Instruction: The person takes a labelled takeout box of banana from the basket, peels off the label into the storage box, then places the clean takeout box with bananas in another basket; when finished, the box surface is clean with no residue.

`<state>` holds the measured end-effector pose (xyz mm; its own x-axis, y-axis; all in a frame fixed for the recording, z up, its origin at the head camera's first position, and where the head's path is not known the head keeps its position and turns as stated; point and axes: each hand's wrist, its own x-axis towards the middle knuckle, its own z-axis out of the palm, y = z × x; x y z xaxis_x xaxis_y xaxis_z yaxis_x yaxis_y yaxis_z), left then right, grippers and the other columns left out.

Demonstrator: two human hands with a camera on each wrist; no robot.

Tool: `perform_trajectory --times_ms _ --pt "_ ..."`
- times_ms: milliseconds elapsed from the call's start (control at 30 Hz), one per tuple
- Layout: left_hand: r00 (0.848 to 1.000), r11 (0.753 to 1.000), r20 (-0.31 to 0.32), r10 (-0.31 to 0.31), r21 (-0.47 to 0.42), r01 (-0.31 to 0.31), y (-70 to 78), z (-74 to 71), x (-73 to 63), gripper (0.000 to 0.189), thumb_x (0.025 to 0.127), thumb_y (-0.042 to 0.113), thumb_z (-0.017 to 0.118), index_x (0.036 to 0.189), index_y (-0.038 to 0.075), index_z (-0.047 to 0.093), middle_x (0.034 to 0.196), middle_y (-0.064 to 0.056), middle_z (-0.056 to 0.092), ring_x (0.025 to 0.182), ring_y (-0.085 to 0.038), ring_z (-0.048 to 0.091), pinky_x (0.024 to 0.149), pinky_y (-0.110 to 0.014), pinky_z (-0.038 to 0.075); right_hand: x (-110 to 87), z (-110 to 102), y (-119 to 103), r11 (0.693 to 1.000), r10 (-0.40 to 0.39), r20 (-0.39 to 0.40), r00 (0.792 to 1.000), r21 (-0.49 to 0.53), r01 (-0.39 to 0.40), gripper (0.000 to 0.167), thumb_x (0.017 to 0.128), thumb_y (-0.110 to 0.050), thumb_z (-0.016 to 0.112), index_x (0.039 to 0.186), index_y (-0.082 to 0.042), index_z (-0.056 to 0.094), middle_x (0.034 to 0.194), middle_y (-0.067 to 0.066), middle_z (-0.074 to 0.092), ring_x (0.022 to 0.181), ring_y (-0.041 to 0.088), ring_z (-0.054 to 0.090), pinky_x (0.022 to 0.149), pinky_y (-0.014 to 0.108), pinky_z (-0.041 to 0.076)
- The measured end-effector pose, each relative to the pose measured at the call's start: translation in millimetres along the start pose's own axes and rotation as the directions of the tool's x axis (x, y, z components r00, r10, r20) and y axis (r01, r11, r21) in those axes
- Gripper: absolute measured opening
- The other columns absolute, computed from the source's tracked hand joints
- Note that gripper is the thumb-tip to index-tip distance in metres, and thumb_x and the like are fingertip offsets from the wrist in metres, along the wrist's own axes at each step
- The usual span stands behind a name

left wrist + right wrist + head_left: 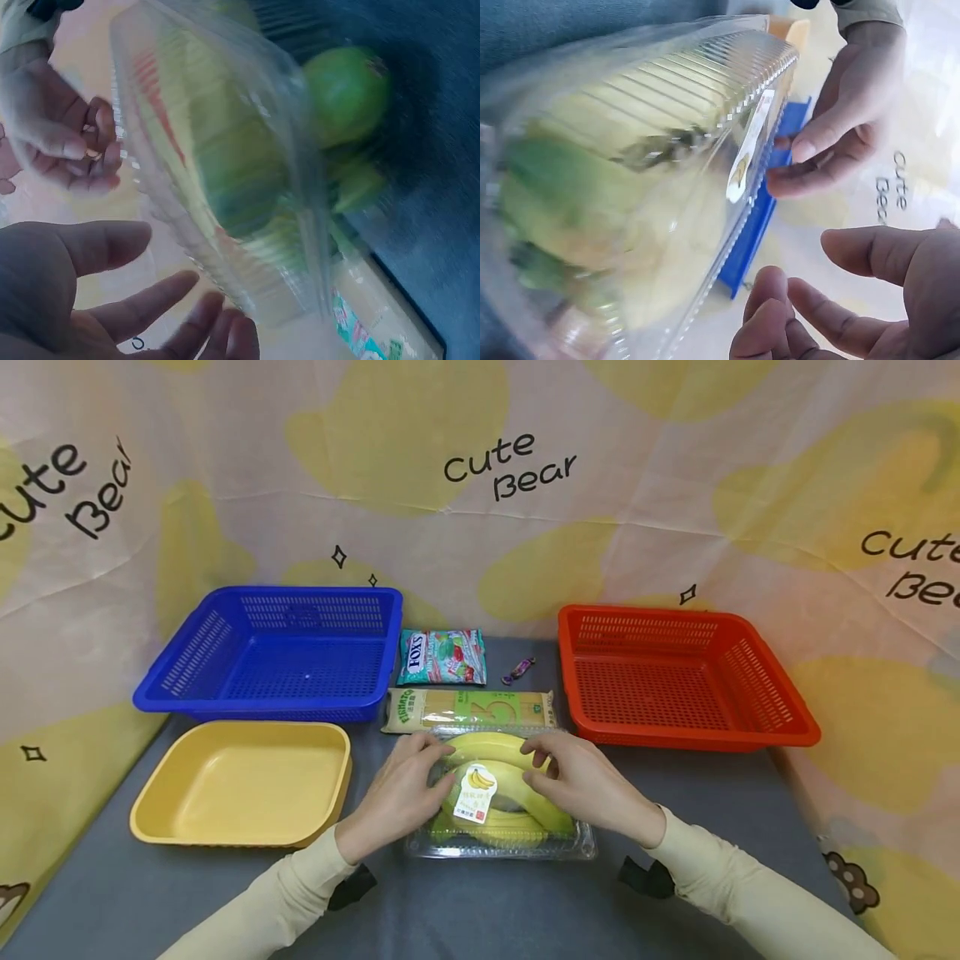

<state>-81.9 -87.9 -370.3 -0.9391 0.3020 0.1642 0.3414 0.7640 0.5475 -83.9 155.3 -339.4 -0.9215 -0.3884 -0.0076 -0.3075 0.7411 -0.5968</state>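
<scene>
A clear plastic box (573,843) of yellow bananas (491,747) lies on the table between my hands, its lid down. A white label (474,793) with a banana picture is on the lid. My left hand (401,785) is over the box's left part and my right hand (592,781) over its right part. Both have loosely bent, spread fingers with nothing gripped. In both wrist views, fingertips hover close to the lid's ridged edge. A rounded green shape (349,94) shows low at the box's side in the left wrist view.
Behind the box lie a noodle pack (472,708), a Fox's candy bag (442,657) and a small wrapped candy (519,671). A blue basket (262,706) and yellow tub (341,777) stand left, a red basket (690,739) right. A patterned cloth (637,460) hangs behind.
</scene>
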Motion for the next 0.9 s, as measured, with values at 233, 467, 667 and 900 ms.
perform_trajectory --times_ms 233,467,667,900 --pt "0.996 0.994 -0.061 0.061 0.091 -0.055 -12.9 3.9 -3.8 0.037 0.084 0.014 0.074 0.117 -0.002 0.068 0.122 -0.015 0.059 0.111 -0.030 0.053 0.089 -0.045 0.050 20.5 8.8 -14.0 0.981 -0.127 0.016 0.992 -0.145 0.128 0.031 0.087 -0.016 0.070 0.115 -0.004 0.068 0.098 0.008 0.069 0.078 0.015 0.061 0.069 0.027 0.048" --pt "0.995 0.989 -0.049 0.087 0.125 -0.081 -21.0 7.3 -5.7 0.040 0.084 0.015 0.074 0.119 -0.004 0.067 0.127 -0.017 0.056 0.108 -0.031 0.055 0.087 -0.045 0.052 32.1 22.0 -20.1 0.969 -0.045 0.116 0.992 -0.236 0.071 0.038 0.086 -0.023 0.071 0.118 -0.004 0.068 0.093 0.007 0.067 0.078 0.015 0.055 0.064 0.029 0.046" --pt "0.996 0.989 -0.029 0.081 0.126 -0.076 -22.2 8.3 -7.1 0.040 0.085 0.015 0.075 0.118 -0.006 0.067 0.128 -0.017 0.055 0.107 -0.030 0.055 0.088 -0.044 0.052 36.1 29.6 -24.2 0.965 -0.017 0.162 0.987 -0.257 0.059 0.034 0.086 -0.022 0.070 0.117 -0.007 0.070 0.093 0.005 0.065 0.071 0.015 0.050 0.053 0.030 0.042" --pt "0.995 0.987 -0.023 0.093 0.135 -0.089 -22.6 9.0 -7.3 0.038 0.086 0.016 0.074 0.116 -0.006 0.067 0.128 -0.017 0.054 0.105 -0.029 0.056 0.086 -0.043 0.052 36.7 34.1 -28.8 0.971 -0.010 0.171 0.985 -0.235 0.050 0.029 0.086 -0.021 0.071 0.112 -0.009 0.072 0.094 0.005 0.063 0.066 0.016 0.048 0.049 0.029 0.039"
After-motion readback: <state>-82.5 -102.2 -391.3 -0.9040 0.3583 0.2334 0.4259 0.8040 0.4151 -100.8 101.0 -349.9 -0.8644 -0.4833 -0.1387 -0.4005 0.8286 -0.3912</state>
